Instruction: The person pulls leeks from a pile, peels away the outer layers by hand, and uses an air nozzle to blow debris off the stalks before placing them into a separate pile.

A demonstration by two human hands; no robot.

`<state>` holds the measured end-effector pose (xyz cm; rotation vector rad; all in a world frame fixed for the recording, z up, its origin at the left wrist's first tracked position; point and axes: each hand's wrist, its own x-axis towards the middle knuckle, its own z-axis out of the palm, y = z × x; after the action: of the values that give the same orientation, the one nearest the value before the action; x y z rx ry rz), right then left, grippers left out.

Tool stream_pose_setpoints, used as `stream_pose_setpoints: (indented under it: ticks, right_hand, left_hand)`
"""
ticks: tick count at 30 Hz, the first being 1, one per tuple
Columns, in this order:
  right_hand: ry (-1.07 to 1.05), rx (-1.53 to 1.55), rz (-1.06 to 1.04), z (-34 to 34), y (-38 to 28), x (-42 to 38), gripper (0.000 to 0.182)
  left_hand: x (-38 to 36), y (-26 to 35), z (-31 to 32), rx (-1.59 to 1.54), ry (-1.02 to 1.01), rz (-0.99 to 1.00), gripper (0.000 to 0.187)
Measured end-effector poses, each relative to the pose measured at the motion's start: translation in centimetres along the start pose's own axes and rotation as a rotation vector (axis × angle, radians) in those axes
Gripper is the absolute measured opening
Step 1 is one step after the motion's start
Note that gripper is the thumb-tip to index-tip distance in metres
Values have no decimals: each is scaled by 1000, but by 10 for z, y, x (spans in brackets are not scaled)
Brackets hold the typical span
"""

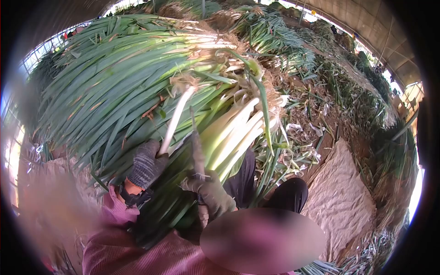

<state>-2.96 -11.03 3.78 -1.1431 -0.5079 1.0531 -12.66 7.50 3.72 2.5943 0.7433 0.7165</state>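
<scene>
My left hand (147,164), in a grey knitted glove, is closed round a green onion (177,117) whose white stem and roots point up. A knife (197,151) with a worn, wrapped handle stands nearly upright in my right hand (208,190), which wears a dirty glove and has its fingers wrapped round it. Just right of the blade lies a bunch of green onions (236,133) with thick white stems, across my lap. Behind my left hand spreads a large pile of green onions (119,78), leaves to the left and roots to the right.
More green onions (275,39) lie in a heap at the back. Peeled skins and leaf scraps (298,158) litter the soil on the right. A tan sheet (341,197) covers the ground beside my knee (288,195). A blurred oval hides part of the bottom.
</scene>
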Motion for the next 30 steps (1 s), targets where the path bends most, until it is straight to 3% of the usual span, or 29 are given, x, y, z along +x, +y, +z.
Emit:
stream_pose_setpoints:
  ticks: [3,7,8,10,13,16,22,30]
  right_hand:
    - [288,148,-7,-1,-14,-8,23]
    - [441,206,-97,-35,-11,-3,17]
    - [452,219,-100,-41,-10,-2,16]
    - [468,254,-105,-52,-8,0,14]
    - [466,238,-12,-61,-4,3,13]
    - [403,240,-3,-67,1,7,35]
    - [294,228,-19,-74,11,13,21]
    - [370,277,-29,-66,2,13,8]
  left_hand:
    - [34,21,14,-167,-79,81,22]
    - [66,65,54,-382,-306,108,30]
    - [69,65,71,-409,-356,89,33]
    - [80,40,121,-205,-349,245,38]
    - [89,46,123,-102,-426,303,40]
    - [83,43,120,-141,-392,240,39]
    - [84,42,121,-210,-400,229,41]
    - [83,47,116,-189,-395,199,42]
